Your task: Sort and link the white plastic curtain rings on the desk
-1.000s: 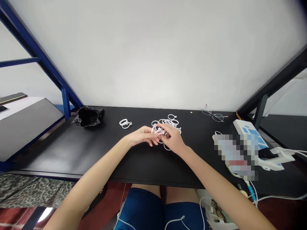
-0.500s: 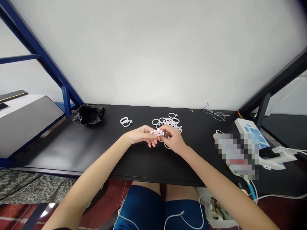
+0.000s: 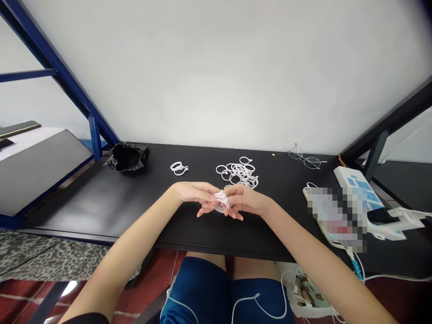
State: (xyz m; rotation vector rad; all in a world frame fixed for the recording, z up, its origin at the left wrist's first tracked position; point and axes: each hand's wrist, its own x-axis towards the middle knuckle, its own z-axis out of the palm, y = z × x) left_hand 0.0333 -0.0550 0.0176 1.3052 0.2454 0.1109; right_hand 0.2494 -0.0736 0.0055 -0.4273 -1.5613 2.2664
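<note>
Between my two hands is a small bunch of white curtain rings (image 3: 222,198), held just above the black table. My left hand (image 3: 195,193) pinches the bunch from the left with thumb and fingers. From the right, my right hand (image 3: 249,200) grips the same rings, its lower fingers extending underneath. Fingers cover part of the bunch, so how many rings it has I cannot tell. Just beyond my right hand lies a loose pile of white curtain rings (image 3: 240,171), each with a small eyelet. A smaller cluster of rings (image 3: 178,168) rests farther left.
A crumpled black plastic bag (image 3: 126,157) stands open at the back left of the black table (image 3: 192,231). Eyeglasses (image 3: 312,162) lie at the back right. Nearer on that side are a phone (image 3: 332,216) with a cable and a white power strip (image 3: 359,186). A wall rises behind.
Both hands have come slightly nearer to me and away from the pile, uncovering more of it. The held rings have turned from pointing sideways to hanging downward between the fingers.
</note>
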